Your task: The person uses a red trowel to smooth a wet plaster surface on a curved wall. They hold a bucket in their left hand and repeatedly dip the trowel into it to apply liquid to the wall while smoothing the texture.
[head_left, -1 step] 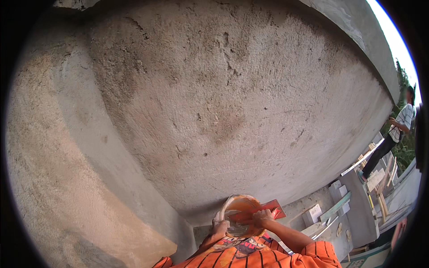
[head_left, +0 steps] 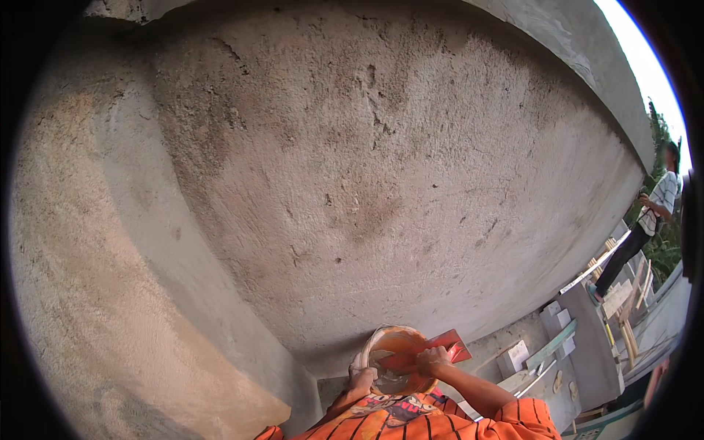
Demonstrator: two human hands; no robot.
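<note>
Bucket (head_left: 400, 339), orange inside, held near the lower edge of the rough wall (head_left: 411, 183); left hand (head_left: 363, 380) grips its left rim, right hand (head_left: 434, 358) holds a red plastering float (head_left: 456, 345) across the mouth. A firmly steadied rim would likely help controlled float strokes.

Lettering shows on the front of the orange, black-striped shirt (head_left: 469, 424), as part of a colourful print (head_left: 400, 411) across the chest. Its bold, letter-like shapes appear in pink and dark tones, bunched by the folds of the cloth and cut short, and they do not make a clearly legible word. At the right, a pale block (head_left: 513, 359) carries a small dark mark near its upper edge, too small to tell as writing. Farther off, a long white strip (head_left: 595, 263) bears tiny dark specks along it, likewise too small to make out.
</note>
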